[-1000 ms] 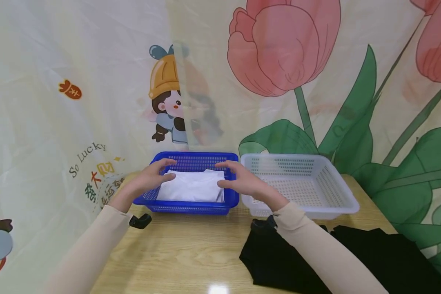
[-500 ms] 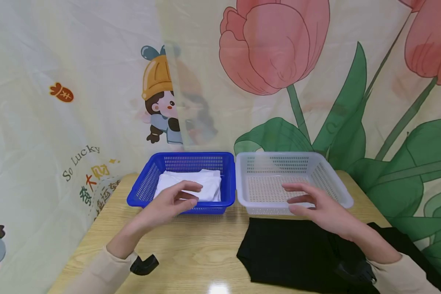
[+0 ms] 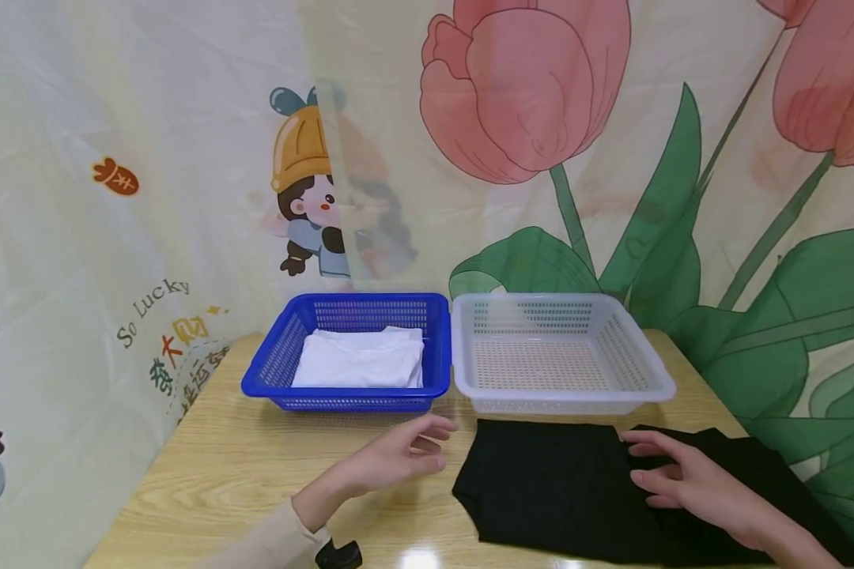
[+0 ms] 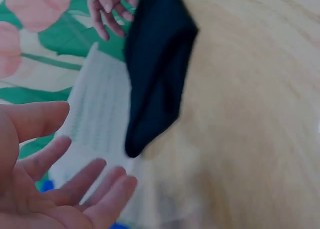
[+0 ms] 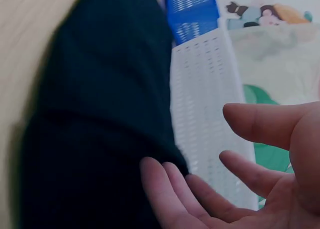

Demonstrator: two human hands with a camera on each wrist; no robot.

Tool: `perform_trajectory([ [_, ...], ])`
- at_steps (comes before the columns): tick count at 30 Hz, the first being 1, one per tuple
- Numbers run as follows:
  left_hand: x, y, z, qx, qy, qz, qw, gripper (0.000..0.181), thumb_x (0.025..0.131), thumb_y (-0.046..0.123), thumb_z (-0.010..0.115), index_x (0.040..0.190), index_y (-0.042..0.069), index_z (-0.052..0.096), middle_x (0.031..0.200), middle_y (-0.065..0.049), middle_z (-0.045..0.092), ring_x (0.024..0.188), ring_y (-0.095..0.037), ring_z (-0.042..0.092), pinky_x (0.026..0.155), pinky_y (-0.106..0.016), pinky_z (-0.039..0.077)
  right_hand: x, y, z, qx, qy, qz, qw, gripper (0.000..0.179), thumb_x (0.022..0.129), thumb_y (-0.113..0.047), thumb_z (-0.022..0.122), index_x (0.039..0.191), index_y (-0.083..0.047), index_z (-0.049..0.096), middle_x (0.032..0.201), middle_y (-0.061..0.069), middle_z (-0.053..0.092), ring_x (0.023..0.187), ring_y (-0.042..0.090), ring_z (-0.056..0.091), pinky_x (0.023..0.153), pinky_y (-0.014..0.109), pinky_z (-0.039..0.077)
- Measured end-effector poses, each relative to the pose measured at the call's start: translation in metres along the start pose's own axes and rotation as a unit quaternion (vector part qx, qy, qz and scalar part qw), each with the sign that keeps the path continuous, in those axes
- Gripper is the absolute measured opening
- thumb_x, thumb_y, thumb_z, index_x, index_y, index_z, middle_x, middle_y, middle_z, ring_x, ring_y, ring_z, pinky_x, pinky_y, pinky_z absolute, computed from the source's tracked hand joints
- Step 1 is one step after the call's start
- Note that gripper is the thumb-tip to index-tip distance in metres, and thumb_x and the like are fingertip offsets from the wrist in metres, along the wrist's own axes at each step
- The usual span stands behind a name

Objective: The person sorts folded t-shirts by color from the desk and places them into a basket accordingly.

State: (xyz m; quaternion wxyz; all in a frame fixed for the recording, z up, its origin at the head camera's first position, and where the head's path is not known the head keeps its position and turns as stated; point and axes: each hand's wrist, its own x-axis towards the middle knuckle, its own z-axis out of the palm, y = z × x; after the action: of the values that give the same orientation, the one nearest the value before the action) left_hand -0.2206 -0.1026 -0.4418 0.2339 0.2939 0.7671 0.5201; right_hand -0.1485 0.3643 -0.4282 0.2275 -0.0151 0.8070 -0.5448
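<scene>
Black folded-looking cloth (image 3: 541,490) lies along the front right of the table, a garment by its shape. My right hand (image 3: 697,486) is over its right part, fingers loosely bent and holding nothing. In the right wrist view, the fingertips (image 5: 155,174) overlap the dark fabric (image 5: 100,94). My left hand (image 3: 394,457) hovers left of the garment's pointed left end, fingers relaxed with nothing in them. The left wrist view shows that palm (image 4: 45,204) with fingers spread, apart from the cloth (image 4: 160,69). Folded white cloth (image 3: 359,359) rests inside the blue basket (image 3: 341,393).
Behind the garment, a white plastic basket (image 3: 565,395) stands right beside the blue one, with only its perforated bottom showing inside. Both are at the back of the wooden table (image 3: 213,474). A printed curtain (image 3: 185,118) hangs behind them.
Both hands have come away from the blue basket holding the white cloth. The left moved down and right toward the black garment; the right swung right and down over it.
</scene>
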Motion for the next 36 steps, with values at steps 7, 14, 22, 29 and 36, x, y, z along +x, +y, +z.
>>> perform_trajectory([
  [7, 0.015, -0.002, 0.015, -0.014, -0.003, -0.038, 0.9992, 0.057, 0.105, 0.018, 0.069, 0.157, 0.017, 0.047, 0.153, -0.022, 0.053, 0.14, -0.043, 0.053, 0.113, -0.056, 0.047, 0.0, -0.001, -0.006, 0.002, -0.017, 0.029, 0.9994, 0.075, 0.112, -0.025, 0.057, 0.164, 0.008, 0.015, 0.154, 0.048, 0.028, 0.132, 0.05, 0.056, 0.096, 0.051, 0.059],
  [14, 0.026, -0.003, 0.021, -0.039, -0.023, -0.074, 0.9963, 0.06, 0.104, 0.022, 0.071, 0.159, 0.02, 0.044, 0.149, -0.021, 0.056, 0.136, -0.036, 0.058, 0.106, -0.052, 0.053, 0.009, -0.011, 0.006, -0.016, -0.019, 0.06, 0.9979, 0.078, 0.11, -0.029, 0.061, 0.166, 0.003, 0.016, 0.154, 0.046, 0.031, 0.133, 0.054, 0.052, 0.094, 0.056, 0.059],
  [22, 0.033, -0.005, 0.03, -0.099, -0.029, -0.1, 0.9897, 0.063, 0.103, 0.016, 0.072, 0.159, 0.017, 0.044, 0.145, -0.02, 0.057, 0.128, -0.03, 0.062, 0.104, -0.05, 0.054, 0.021, -0.004, 0.019, -0.003, -0.04, 0.06, 0.9974, 0.081, 0.109, -0.031, 0.062, 0.167, -0.001, 0.014, 0.155, 0.046, 0.024, 0.138, 0.063, 0.039, 0.094, 0.063, 0.056],
  [29, 0.034, -0.005, 0.03, -0.112, -0.032, -0.105, 0.9877, 0.066, 0.098, 0.011, 0.076, 0.157, 0.018, 0.046, 0.134, -0.015, 0.06, 0.124, -0.026, 0.061, 0.106, -0.051, 0.053, 0.024, 0.004, 0.031, 0.045, -0.066, 0.052, 0.9955, 0.078, 0.112, -0.033, 0.056, 0.169, -0.007, 0.009, 0.164, 0.047, 0.0, 0.147, 0.072, 0.006, 0.104, 0.072, 0.044],
  [36, 0.036, -0.007, 0.032, -0.141, -0.047, -0.091, 0.9847, 0.069, 0.096, 0.006, 0.078, 0.156, 0.015, 0.045, 0.128, -0.015, 0.062, 0.114, -0.025, 0.068, 0.104, -0.045, 0.054, 0.023, 0.005, 0.04, 0.074, -0.058, 0.051, 0.9943, 0.075, 0.111, -0.029, 0.057, 0.17, -0.011, 0.014, 0.169, 0.037, -0.018, 0.148, 0.07, -0.012, 0.109, 0.086, 0.02],
])
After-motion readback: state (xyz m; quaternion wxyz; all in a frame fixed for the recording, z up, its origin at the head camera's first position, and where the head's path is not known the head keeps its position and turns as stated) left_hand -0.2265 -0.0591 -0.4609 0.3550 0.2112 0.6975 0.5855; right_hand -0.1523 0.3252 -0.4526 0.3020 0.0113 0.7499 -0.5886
